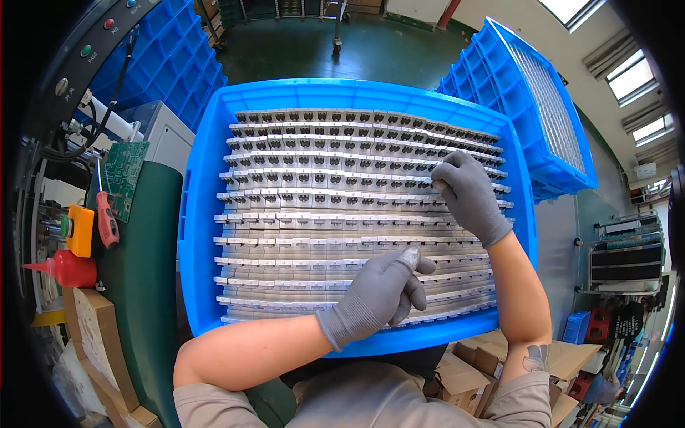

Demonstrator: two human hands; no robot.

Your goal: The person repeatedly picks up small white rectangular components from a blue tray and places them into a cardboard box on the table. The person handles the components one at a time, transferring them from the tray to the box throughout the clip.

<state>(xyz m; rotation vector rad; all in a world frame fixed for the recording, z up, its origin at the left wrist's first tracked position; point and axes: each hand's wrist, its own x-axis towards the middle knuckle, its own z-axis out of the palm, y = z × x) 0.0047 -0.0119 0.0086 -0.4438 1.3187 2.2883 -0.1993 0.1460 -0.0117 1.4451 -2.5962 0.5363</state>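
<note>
Modules: white, stood in packed rows at centre frame, inside a blue bin. Right hand: right of centre, fingertips bunched over the rows. Left hand: lower centre, half-curled. Whether either pinched anything could not be told. Risk: close spacing meant a fingertip could snag and tip neighbours.

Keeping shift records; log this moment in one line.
pale rectangular modules: rows in blue plastic bin; left grey-gloved hand: over near rows; right grey-gloved hand: over right-side rows; contact: unclear
</note>
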